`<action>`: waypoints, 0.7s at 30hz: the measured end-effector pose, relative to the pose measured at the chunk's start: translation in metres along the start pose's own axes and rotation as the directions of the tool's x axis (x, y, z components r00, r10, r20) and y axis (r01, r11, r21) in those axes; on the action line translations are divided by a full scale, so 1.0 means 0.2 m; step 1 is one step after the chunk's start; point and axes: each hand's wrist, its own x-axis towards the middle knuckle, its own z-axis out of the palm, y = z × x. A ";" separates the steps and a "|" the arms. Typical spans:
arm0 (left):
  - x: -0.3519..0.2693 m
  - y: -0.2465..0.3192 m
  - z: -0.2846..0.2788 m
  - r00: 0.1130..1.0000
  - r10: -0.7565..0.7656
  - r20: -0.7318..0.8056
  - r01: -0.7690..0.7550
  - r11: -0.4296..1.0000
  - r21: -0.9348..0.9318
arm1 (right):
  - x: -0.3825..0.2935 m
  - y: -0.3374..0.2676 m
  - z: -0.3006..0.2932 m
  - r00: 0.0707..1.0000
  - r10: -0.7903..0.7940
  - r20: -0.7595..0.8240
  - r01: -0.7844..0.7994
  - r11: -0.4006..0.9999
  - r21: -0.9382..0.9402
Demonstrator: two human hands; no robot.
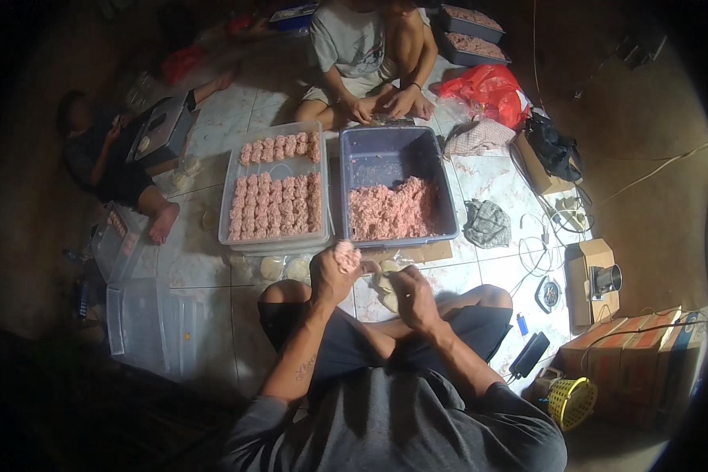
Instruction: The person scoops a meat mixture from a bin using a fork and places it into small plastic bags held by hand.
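Note:
My left hand (330, 280) is closed around a lump of pink minced filling (347, 257), which bulges out above the thumb side. Beside it, my right hand (416, 301) has curled fingers on pale round dough wrappers (387, 289) above the floor between my knees. Straight ahead is a blue-grey plastic tub (383, 144), its near half heaped with loose minced filling (389, 206). To its left stands a clear plastic box (277, 241) with rows of shaped pink dumplings (276, 203), and a gap between the far row and the nearer rows.
Bagged wrappers (283, 268) lie before my left knee. A co-worker (354, 59) sits opposite, another person (112, 141) at left. Empty clear boxes (147, 321) stand left. Right are a grey cloth (487, 224), cables (537, 248), an ashtray (548, 294) and a yellow basket (572, 403).

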 end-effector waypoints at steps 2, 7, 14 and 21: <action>0.01 0.01 0.00 0.990 0.028 -0.136 -0.040 0.996 -0.084 | -0.01 0.02 -0.09 0.997 0.060 -0.051 -0.060 0.998 0.008; 0.02 0.04 -0.09 0.994 0.101 0.048 -0.084 0.960 -0.268 | -0.10 0.10 -0.07 0.899 0.348 0.265 -0.438 0.734 0.520; 0.03 -0.02 0.01 0.977 0.167 0.132 -0.110 0.926 -0.360 | -0.08 0.07 0.18 0.966 0.193 0.169 -0.257 0.740 0.622; 0.02 0.01 0.01 0.998 0.014 0.056 0.011 0.906 -0.422 | -0.04 0.06 -0.04 0.989 0.109 -0.099 -0.085 0.972 0.220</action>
